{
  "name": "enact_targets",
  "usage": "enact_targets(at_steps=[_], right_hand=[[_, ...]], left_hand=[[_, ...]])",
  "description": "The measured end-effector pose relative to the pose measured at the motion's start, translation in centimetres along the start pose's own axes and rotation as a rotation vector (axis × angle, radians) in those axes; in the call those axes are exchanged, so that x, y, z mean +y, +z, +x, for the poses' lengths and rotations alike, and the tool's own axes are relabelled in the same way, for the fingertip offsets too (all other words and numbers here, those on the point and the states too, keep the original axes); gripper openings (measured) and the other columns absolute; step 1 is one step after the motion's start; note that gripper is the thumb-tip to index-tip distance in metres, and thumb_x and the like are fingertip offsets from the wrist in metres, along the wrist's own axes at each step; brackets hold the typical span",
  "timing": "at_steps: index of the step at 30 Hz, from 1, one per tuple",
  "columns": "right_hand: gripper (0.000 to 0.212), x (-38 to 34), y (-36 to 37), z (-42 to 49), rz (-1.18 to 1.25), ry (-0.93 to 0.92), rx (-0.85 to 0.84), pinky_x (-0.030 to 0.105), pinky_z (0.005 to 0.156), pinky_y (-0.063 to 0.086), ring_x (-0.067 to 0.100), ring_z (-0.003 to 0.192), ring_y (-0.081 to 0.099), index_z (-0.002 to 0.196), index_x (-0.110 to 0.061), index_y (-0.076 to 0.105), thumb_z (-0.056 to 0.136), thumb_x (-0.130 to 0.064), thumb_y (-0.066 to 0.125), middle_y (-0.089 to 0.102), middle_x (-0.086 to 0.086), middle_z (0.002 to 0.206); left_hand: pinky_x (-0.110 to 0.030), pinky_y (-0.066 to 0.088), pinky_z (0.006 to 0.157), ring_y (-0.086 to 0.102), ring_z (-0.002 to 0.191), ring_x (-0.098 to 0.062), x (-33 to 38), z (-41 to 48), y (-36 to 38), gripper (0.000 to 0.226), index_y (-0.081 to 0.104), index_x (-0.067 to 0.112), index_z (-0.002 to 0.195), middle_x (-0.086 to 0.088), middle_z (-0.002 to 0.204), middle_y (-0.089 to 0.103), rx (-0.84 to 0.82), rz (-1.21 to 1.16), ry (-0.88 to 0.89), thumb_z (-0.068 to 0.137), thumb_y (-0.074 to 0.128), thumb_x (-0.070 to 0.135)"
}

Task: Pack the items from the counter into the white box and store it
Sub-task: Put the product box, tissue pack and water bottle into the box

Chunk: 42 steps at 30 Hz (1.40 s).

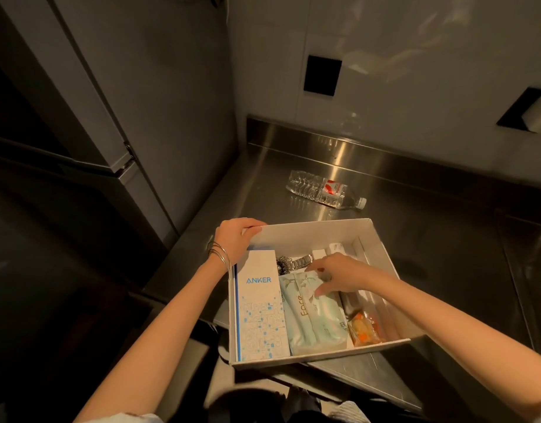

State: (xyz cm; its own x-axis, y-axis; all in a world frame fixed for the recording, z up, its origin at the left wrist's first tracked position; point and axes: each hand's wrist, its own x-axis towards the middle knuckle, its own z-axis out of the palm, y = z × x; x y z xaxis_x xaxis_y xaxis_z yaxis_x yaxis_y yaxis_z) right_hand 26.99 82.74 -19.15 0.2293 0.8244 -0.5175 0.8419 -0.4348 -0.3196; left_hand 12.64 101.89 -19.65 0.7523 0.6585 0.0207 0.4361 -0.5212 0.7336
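Note:
The white box [382, 257] sits on the steel counter [446, 254], overhanging its near edge. Inside lie a white Anker carton [260, 312] along the left wall, pale green face-wipe packs [315, 322], a metal watch [296, 262], an orange snack packet [365, 329] and white items at the back. My left hand [237, 236] grips the box's far left corner. Over the contents, my right hand [339, 274] spreads its fingers, the fingertips touching the wipe packs. A clear water bottle [324, 189] with a red label lies on its side on the counter behind the box.
A tall grey fridge [135, 117] stands left of the counter. The tiled wall behind holds a black socket plate [321, 75] and a recessed dispenser [529, 112]. Bare steel extends to the right of the box.

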Motion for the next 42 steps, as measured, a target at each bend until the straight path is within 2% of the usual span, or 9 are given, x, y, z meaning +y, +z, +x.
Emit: enact_targets(at_steps=[3, 7, 14, 20, 26, 31, 36, 40, 42], right_hand=[[0.043, 0.2, -2.7, -0.8, 0.136, -0.068, 0.067, 0.029, 0.092, 0.05, 0.013, 0.102, 0.06, 0.122, -0.02, 0.057, 0.081, -0.028, 0.068, 0.063, 0.0, 0.121], [0.02, 0.5, -7.6, -2.2, 0.369, -0.135, 0.31, 0.023, 0.081, 0.056, 0.007, 0.085, 0.067, 0.105, -0.019, 0.064, 0.086, -0.015, 0.062, 0.068, -0.001, 0.101], [0.018, 4.4, -12.2, 2.0, 0.46, 0.076, 0.546, 0.018, 0.076, 0.046, 0.015, 0.091, 0.057, 0.102, -0.005, 0.067, 0.085, -0.003, 0.06, 0.061, 0.005, 0.099], [0.032, 9.1, -11.7, 9.5, 0.304, 0.168, 0.455, 0.04, 0.091, 0.05, 0.029, 0.1, 0.059, 0.11, -0.011, 0.062, 0.08, -0.016, 0.07, 0.065, 0.014, 0.111], [0.065, 13.1, -10.8, 14.0, 0.077, 0.245, 0.313, 0.041, 0.092, 0.048, 0.031, 0.108, 0.054, 0.126, -0.021, 0.045, 0.071, -0.036, 0.075, 0.054, 0.012, 0.125], [0.069, 15.2, -9.9, 17.2, 0.039, 0.315, 0.357, 0.044, 0.09, 0.047, 0.035, 0.108, 0.049, 0.122, -0.018, 0.045, 0.07, -0.061, 0.062, 0.051, 0.015, 0.121], [0.048, 12.8, -9.7, 15.2, 0.145, 0.296, 0.355, 0.034, 0.083, 0.042, 0.034, 0.104, 0.056, 0.113, -0.005, 0.057, 0.078, -0.037, 0.07, 0.061, 0.02, 0.112], [0.058, 12.8, -10.0, 12.8, 0.27, 0.222, 0.426, 0.037, 0.095, 0.041, 0.034, 0.116, 0.051, 0.125, -0.009, 0.052, 0.075, -0.026, 0.075, 0.054, 0.018, 0.127], [0.063, 12.7, -10.7, 11.2, 0.296, 0.168, 0.444, 0.036, 0.092, 0.043, 0.034, 0.117, 0.05, 0.127, -0.011, 0.05, 0.072, -0.023, 0.077, 0.051, 0.018, 0.13]], left_hand=[[-0.021, 0.043, 0.079, 0.052, 0.091, -0.009, -0.1, 0.0, 0.0, 0.024, 0.067, 0.018, 0.106, -0.005, 0.11, 0.067, -0.006, 0.009, 0.006, 0.093, 0.048, 0.024], [-0.022, 0.044, 0.081, 0.053, 0.09, -0.009, 0.0, 0.2, 0.1, 0.024, 0.067, 0.019, 0.106, -0.004, 0.111, 0.067, -0.005, 0.02, 0.002, 0.092, 0.048, 0.025], [-0.024, 0.043, 0.086, 0.055, 0.097, -0.013, 0.6, 0.1, -0.1, 0.027, 0.067, 0.019, 0.108, -0.004, 0.114, 0.066, -0.03, 0.052, -0.02, 0.094, 0.044, 0.025], [-0.024, 0.043, 0.084, 0.051, 0.093, -0.008, 0.9, -0.1, -0.3, 0.027, 0.068, 0.019, 0.105, -0.004, 0.111, 0.067, -0.025, 0.061, -0.041, 0.094, 0.043, 0.021], [-0.019, 0.04, 0.08, 0.056, 0.097, -0.015, 1.3, -0.2, -0.4, 0.027, 0.069, 0.018, 0.104, -0.004, 0.107, 0.068, -0.019, 0.054, -0.058, 0.093, 0.044, 0.018], [-0.021, 0.041, 0.081, 0.054, 0.095, -0.013, 1.7, -0.2, -0.5, 0.027, 0.069, 0.017, 0.104, -0.005, 0.107, 0.068, -0.004, 0.071, -0.069, 0.093, 0.044, 0.016], [-0.027, 0.045, 0.083, 0.055, 0.092, -0.012, 1.7, -0.3, -0.4, 0.025, 0.069, 0.017, 0.103, -0.005, 0.106, 0.068, -0.002, 0.071, -0.071, 0.093, 0.046, 0.016], [-0.029, 0.046, 0.085, 0.056, 0.094, -0.014, 1.5, -0.3, -0.4, 0.025, 0.069, 0.016, 0.103, -0.006, 0.106, 0.068, -0.006, 0.051, -0.061, 0.093, 0.046, 0.017], [-0.028, 0.045, 0.086, 0.057, 0.096, -0.015, 1.3, -0.1, -0.3, 0.025, 0.069, 0.017, 0.104, -0.006, 0.107, 0.068, -0.013, 0.05, -0.061, 0.093, 0.046, 0.018]])
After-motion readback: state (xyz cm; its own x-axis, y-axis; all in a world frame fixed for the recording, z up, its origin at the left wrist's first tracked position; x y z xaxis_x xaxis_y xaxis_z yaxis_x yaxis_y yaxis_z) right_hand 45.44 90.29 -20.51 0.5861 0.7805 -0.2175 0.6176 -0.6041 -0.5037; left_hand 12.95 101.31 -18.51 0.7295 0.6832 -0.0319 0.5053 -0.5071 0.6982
